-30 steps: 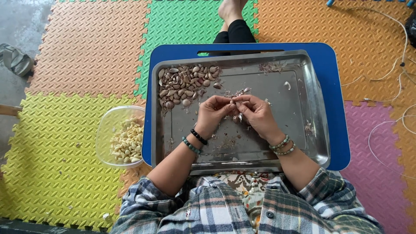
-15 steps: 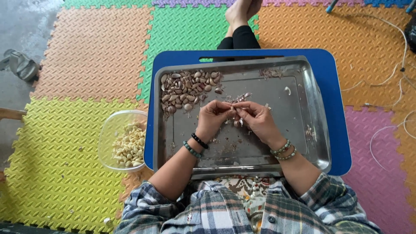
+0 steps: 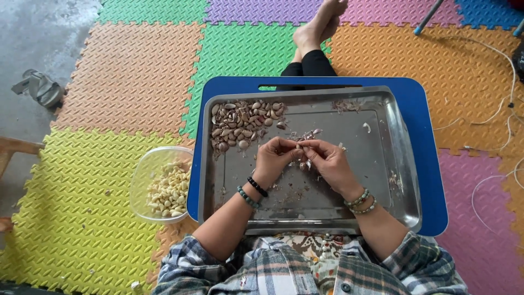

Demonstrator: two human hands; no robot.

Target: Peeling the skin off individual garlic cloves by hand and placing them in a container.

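Left hand: left hand [image 3: 274,157] over mid tray, fingers curled in, pinching 1 end of a garlic clove [image 3: 298,146] w/ thumb + forefinger.
Right hand: right hand [image 3: 327,158] meets it fingertip to fingertip, pinching the other end of the same clove; both grips narrow, no other item held.
Clove: tiny, mostly hidden btwn the fingertips, held just above the steel tray [image 3: 398,180]; can't tell how much skin is left on it.
Unpeeled pile: heap of unpeeled cloves [image 3: 240,123] in the tray's far-left corner, near the hands but apart.
Peeled stock: clear bowl [image 3: 143,175] w/ pale peeled cloves [image 3: 169,188] on the foam mat [image 3: 82,180], just beside the tray's left rim.
Support: tray sits on a blue lap table [image 3: 431,164], over the legs.
Risk 1: clove is small + slick; a hard pinch could pop it out, prob. onto the tray or past the rim onto the mat.
Risk 2: skin bits [image 3: 305,134] already lie loose around the hands; more flakes could drift into the bowl and mix w/ clean cloves.
Risk 3: bowl sits low, off the tray; a loose toss from here could miss it.
Risk 4: leaning on the near rim could tilt the tray and slide the pile.
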